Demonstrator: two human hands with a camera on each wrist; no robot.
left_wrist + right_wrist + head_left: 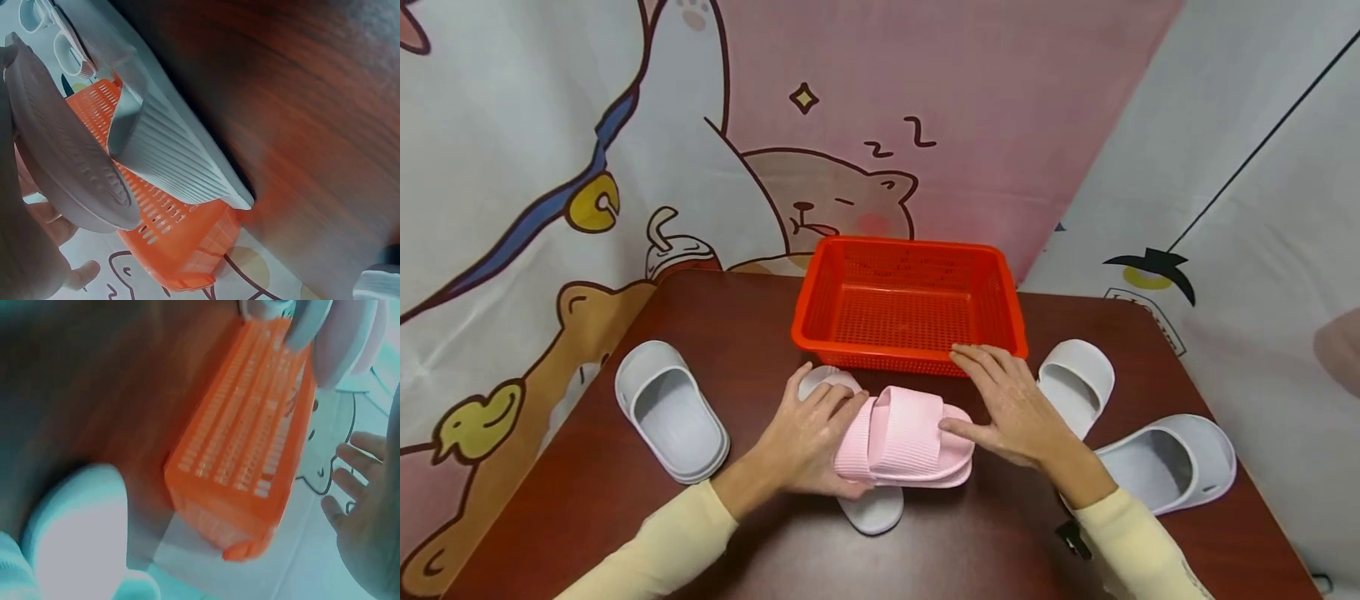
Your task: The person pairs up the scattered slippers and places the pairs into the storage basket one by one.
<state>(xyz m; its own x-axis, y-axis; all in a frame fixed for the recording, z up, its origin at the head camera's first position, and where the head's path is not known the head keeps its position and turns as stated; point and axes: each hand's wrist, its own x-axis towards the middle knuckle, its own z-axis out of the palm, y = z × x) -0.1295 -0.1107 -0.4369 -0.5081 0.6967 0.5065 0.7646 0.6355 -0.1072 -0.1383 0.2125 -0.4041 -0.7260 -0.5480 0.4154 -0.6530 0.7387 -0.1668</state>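
My left hand [816, 433] grips a pair of pink slippers [910, 433], laid one against the other, at their left end. They are held over a light grey slipper [876, 510] on the table, which they partly cover. In the left wrist view a pink sole [69, 137] tilts beside the grey slipper's ribbed insole [169, 150]. My right hand [1011, 408] is at the right end of the pink slippers, its fingers extended and its thumb overlapping their edge. From the right wrist, that hand [369, 487] shows spread fingers with nothing in them.
A red perforated basket [910, 354] stands at the table's back, just beyond the hands. One grey slipper [681, 425] lies to the left; two more, a farther one [1075, 383] and a nearer one [1150, 471], lie to the right. A printed curtain [985, 108] hangs behind the brown table [760, 542].
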